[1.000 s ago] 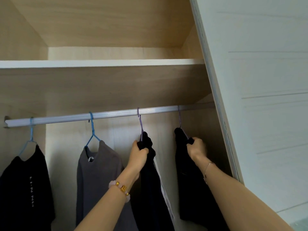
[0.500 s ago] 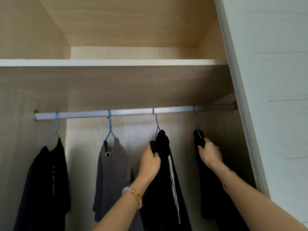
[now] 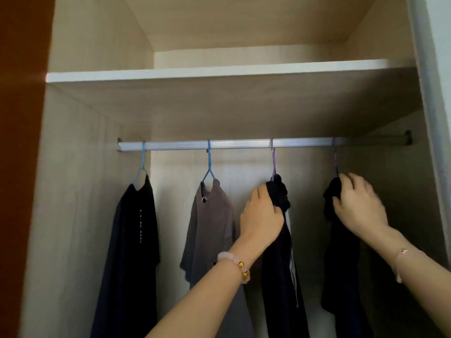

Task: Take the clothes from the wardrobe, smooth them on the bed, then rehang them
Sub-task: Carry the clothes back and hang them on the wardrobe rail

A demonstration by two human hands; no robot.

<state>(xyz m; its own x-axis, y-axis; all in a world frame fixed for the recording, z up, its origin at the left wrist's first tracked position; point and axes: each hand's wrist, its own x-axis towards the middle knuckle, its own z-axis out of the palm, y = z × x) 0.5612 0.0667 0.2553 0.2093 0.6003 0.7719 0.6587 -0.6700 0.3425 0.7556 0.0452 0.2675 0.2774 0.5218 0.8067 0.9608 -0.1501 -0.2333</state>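
Several garments hang from a silver rail [image 3: 239, 144] in the open wardrobe. A black T-shirt [image 3: 131, 252] hangs at the left on a blue hanger, with a grey T-shirt [image 3: 207, 230] to its right. My left hand [image 3: 261, 218] grips the bunched top of a black garment with a white stripe [image 3: 280, 264] on a purple hanger. My right hand [image 3: 358, 206] holds the top of the rightmost black garment [image 3: 339, 264], just below its hanger hook.
A white shelf [image 3: 219, 70] spans the wardrobe above the rail. The wardrobe's left wall [image 3: 68, 215] and right door frame [image 3: 436, 118] bound the space. A dark red surface [image 3: 19, 142] lies at the far left.
The view has shifted so the wardrobe sits further right and lower in frame. My right hand's fingers have spread somewhat over the rightmost garment's top. Both garments stay on the rail.
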